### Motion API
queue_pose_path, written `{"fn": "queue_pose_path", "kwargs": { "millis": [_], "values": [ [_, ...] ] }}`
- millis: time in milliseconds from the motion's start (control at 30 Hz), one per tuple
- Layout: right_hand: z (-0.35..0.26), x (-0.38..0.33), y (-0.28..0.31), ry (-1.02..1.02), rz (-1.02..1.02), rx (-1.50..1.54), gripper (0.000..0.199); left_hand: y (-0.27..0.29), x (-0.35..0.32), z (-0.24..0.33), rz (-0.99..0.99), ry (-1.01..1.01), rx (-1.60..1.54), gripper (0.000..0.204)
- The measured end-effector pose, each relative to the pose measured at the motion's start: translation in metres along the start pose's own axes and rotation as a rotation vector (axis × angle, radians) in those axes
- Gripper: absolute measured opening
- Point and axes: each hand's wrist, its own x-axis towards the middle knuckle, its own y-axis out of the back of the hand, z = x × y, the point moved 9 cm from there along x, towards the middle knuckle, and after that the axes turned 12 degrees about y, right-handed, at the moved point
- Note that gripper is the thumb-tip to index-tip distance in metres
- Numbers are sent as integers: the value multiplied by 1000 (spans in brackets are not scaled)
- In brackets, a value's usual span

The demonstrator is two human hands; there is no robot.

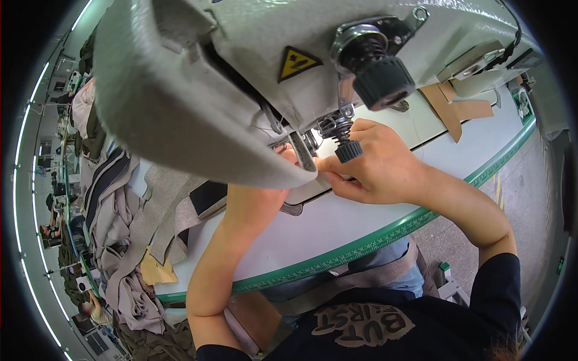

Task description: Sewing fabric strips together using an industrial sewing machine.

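A large off-white sewing machine [180, 102] fills the upper part of the view, its black tension knobs [385, 81] jutting out. Beside the needle area, my right hand [379, 165] rests low over the machine bed, thumb and fingers bent together in a pinch. Whatever lies between those fingertips is too small or covered to make out. My left hand [259, 201] reaches in under the machine head, which hides most of its fingers; a bit of fingertip shows close to the right one. Grey-beige fabric pieces [162, 210] with a dark panel [208, 195] lie left of my left wrist.
A green measuring edge [361, 246] borders the white table in front of my body. Brown card-like pieces [445, 111] lie at the right. Heaped fabric [132, 295] hangs over the left side, near a yellow piece [158, 268]. Other people work far left.
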Motion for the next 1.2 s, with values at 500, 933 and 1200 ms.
{"fn": "queue_pose_path", "kwargs": {
  "millis": [500,933,1200],
  "values": [
    [0,-1,1,9,19,-12,17,-2,-2,1,-4,-34,76,18],
    [13,-3,17,-110,154,159,9,1,-4,10,44,-142,63,24],
    [5,3,12,-4,56,-13,10,3,-8,9,30,-195,50,29]
  ]
}}
